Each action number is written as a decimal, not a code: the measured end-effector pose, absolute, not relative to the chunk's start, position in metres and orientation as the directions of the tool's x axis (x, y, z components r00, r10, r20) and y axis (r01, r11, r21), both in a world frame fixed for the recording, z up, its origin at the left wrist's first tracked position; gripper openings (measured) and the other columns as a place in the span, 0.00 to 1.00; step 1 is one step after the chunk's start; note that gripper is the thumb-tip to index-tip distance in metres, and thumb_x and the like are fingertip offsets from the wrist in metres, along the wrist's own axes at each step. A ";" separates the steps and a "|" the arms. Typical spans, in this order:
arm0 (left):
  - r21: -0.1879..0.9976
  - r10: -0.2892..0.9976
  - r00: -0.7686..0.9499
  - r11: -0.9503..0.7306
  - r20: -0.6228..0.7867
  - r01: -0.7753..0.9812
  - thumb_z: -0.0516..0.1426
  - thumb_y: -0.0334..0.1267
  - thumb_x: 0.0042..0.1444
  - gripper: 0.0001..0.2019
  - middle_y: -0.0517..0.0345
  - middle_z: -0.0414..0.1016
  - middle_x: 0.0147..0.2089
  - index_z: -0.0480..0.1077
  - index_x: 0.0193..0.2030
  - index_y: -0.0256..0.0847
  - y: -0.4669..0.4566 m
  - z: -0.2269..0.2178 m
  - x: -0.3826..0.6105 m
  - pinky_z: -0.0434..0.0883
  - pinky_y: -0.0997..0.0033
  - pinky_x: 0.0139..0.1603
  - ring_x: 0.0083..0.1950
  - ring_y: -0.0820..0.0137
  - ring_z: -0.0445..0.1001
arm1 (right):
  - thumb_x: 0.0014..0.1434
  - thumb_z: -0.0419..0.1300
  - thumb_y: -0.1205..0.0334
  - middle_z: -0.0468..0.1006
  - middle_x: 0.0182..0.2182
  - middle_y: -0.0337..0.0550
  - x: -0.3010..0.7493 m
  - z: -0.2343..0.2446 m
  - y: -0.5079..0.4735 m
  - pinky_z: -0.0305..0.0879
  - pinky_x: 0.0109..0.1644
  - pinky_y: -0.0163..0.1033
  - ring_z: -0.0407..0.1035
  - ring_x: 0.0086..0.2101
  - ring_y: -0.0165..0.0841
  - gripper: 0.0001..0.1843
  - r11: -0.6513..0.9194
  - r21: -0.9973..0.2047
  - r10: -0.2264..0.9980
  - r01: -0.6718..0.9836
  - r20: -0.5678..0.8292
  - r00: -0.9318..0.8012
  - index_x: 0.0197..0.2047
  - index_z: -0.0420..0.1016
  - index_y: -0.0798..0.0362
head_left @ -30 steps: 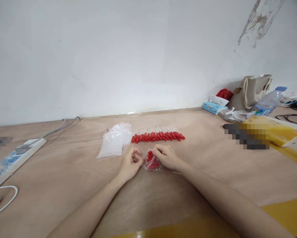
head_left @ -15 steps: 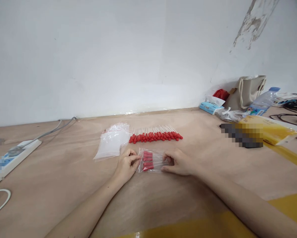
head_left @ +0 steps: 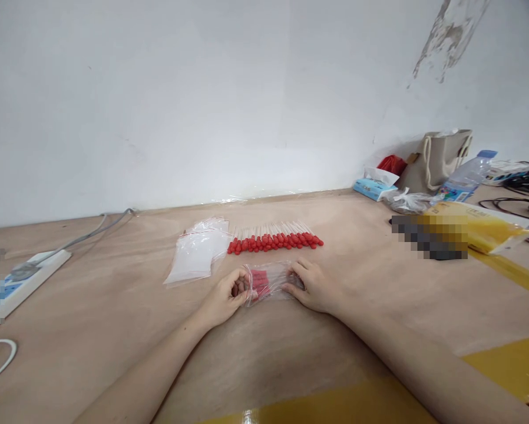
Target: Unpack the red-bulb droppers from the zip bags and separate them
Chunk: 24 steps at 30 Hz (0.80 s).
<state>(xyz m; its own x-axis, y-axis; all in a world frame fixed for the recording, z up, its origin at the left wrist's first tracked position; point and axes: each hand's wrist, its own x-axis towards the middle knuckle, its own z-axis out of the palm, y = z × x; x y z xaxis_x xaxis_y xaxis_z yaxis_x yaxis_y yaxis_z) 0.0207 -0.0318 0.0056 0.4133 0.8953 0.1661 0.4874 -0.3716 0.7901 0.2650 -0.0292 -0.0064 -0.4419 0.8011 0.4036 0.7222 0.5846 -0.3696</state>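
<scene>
A clear plastic zip bag (head_left: 278, 288) lies sideways in front of me, with several red-tipped sticks (head_left: 260, 281) inside, their red ends towards the left. My left hand (head_left: 226, 298) pinches the bag's left end between thumb and fingers. At the other end, my right hand (head_left: 316, 288) curls its thumb and fingers around the bag's right edge. Just beyond the bag is a row of many more red-tipped sticks (head_left: 275, 241), pale shafts pointing at the wall. Left of that row sits a loose stack of flat clear zip bags (head_left: 198, 257).
A power strip (head_left: 30, 282) with a grey cable runs along the left. To the right are a blue tissue pack (head_left: 373, 188), a beige bag (head_left: 445, 159), a plastic bottle (head_left: 468, 176), a yellow packet (head_left: 485, 227) and black cables (head_left: 527, 184). Yellow tape (head_left: 507, 365) crosses the table's near side.
The red tips in the bag are now closer together and nearer my left hand. My left fingers have curled further in, and my right fingers have shifted slightly on the bag's edge.
</scene>
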 end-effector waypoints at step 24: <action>0.489 0.808 0.517 -0.585 0.283 0.647 0.46 0.32 0.56 0.08 0.54 0.65 0.37 0.59 0.43 0.40 -0.044 0.014 0.027 0.61 0.67 0.40 0.38 0.67 0.63 | 0.56 0.55 0.54 0.68 0.34 0.42 0.269 -0.007 -0.027 0.57 0.37 0.36 0.62 0.33 0.30 0.10 0.592 -0.392 0.802 0.704 0.370 -0.469 0.37 0.66 0.52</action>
<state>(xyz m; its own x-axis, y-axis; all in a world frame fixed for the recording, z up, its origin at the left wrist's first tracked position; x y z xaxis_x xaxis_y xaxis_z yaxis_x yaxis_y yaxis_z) 0.0272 -0.0439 0.0144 0.5169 0.8079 0.2831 0.6470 -0.5852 0.4887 0.2685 -0.0272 -0.0066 -0.4689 0.8022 0.3697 0.7041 0.5922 -0.3919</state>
